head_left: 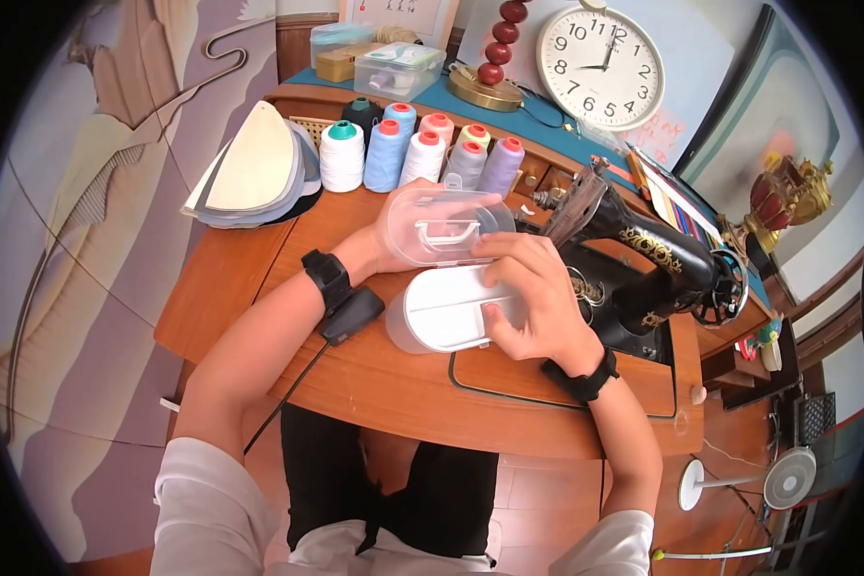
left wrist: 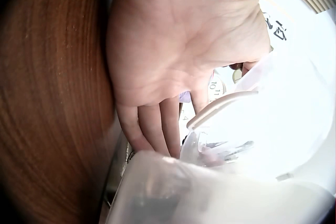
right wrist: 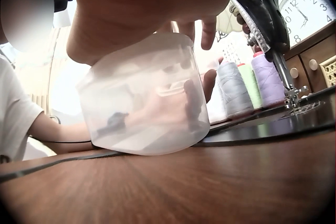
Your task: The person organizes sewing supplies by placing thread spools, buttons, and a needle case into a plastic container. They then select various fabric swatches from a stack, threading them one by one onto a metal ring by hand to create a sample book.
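Note:
A translucent oval box (head_left: 394, 322) with a white divided inner tray (head_left: 442, 293) stands on the wooden table. Its clear lid (head_left: 408, 216), with a white carrying handle (head_left: 448, 233), is raised at the far side. My left hand (left wrist: 181, 45) is behind the lid and shows through it, its fingers long and fairly straight. Over the tray's right part my right hand (head_left: 538, 302) lowers bent fingers, the thumb (head_left: 497, 322) and index finger apart at the tray. In the right wrist view this hand hangs over the box's top, its thumb hidden.
A black sewing machine (head_left: 643, 254) stands at the right. Several thread spools (head_left: 343, 158) and a stack of fabric pieces (head_left: 254, 173) lie at the back left. Behind them are a clear storage box (head_left: 398, 72), a red-beaded stand (head_left: 490, 86) and a clock (head_left: 600, 67).

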### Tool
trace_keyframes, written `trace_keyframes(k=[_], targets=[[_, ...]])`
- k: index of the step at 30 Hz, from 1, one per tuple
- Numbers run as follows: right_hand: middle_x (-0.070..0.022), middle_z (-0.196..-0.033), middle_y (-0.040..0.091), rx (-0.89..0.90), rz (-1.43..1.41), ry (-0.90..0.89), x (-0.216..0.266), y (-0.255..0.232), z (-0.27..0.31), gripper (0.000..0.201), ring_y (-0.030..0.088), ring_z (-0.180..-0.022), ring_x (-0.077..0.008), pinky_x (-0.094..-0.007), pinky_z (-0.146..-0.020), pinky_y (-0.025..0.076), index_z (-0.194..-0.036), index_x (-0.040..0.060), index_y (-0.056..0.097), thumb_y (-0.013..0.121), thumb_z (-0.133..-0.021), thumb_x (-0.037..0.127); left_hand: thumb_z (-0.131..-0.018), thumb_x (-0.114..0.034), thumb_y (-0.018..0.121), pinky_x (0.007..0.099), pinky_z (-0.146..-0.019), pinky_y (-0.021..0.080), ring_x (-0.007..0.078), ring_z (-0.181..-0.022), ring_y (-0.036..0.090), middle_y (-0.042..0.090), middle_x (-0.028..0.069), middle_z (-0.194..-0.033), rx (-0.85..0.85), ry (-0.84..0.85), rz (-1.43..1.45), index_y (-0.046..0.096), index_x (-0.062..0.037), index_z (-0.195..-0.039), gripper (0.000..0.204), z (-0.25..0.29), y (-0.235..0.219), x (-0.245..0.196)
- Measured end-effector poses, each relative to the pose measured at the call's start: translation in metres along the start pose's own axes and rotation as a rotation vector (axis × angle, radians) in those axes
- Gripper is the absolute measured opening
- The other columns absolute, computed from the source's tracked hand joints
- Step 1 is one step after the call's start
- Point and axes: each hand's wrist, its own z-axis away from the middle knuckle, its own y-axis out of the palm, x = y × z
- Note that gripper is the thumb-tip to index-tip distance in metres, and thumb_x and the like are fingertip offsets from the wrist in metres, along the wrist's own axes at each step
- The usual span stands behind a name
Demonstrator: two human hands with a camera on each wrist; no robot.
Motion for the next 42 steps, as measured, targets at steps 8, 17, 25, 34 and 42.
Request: trace_keyframes(k=[8,17,25,34,42], targets=[[-0.0130,-0.113,0.067,0.003,-0.022,0.003,-0.005,0.005,0.007,0.015,0.062,-0.107,-0.0331,-0.0449,-0.094,0.044,-0.075,0.0048,0.052,0.063,-0.065,0.007,-0.081,-0.015,0.076,0.0254,-0.081,0.052,0.0109,-0.099,0.069,0.059,0.0009,-0.146,-0.011,0.030,0.046,0.076,-0.0161,-0.114,0.033,-0.008,-0.015,-0.010],[-0.0149,-0.114,0.068,-0.036,0.083,-0.083,-0.005,0.005,0.008,0.015,0.065,-0.095,-0.0336,-0.0454,-0.089,0.049,-0.077,0.0031,0.052,0.062,-0.065,0.005,-0.100,-0.031,0.034,0.0448,-0.111,0.044,0.0323,-0.122,0.061,0.053,0.0265,-0.143,0.183,-0.326,1.215,0.030,-0.0023,-0.158,0.064,-0.005,-0.005,-0.010],[-0.0179,-0.115,0.069,-0.087,-0.028,0.055,-0.002,0.004,0.012,0.018,0.066,-0.083,-0.0352,-0.0410,-0.076,0.056,-0.084,0.0018,0.055,0.061,-0.067,0.003,-0.096,-0.030,0.032,0.0499,-0.113,0.040,0.0342,-0.125,0.058,0.057,0.0261,-0.137,0.182,-0.694,2.530,0.029,-0.0068,-0.159,0.068,-0.004,0.004,0.000],[-0.0253,-0.129,0.064,-0.363,-0.076,0.182,-0.006,0.014,0.005,0.012,0.067,-0.113,-0.0386,-0.0396,-0.096,0.052,-0.097,0.0002,0.066,0.070,-0.086,0.002,-0.074,-0.009,0.082,0.0335,-0.093,0.059,0.0209,-0.114,0.067,0.066,0.0112,-0.129,0.025,-0.830,1.593,0.052,-0.0039,-0.139,0.071,0.007,0.001,-0.007],[-0.0206,-0.132,0.065,-0.233,-0.052,0.195,-0.008,0.015,0.005,0.010,0.063,-0.120,-0.0359,-0.0409,-0.101,0.049,-0.096,0.0002,0.069,0.070,-0.087,0.000,-0.099,-0.033,0.047,0.0493,-0.088,0.059,0.0261,-0.100,0.068,0.067,0.0133,-0.116,-0.025,-1.383,1.927,0.063,-0.0049,-0.117,0.037,0.009,0.002,-0.003]])
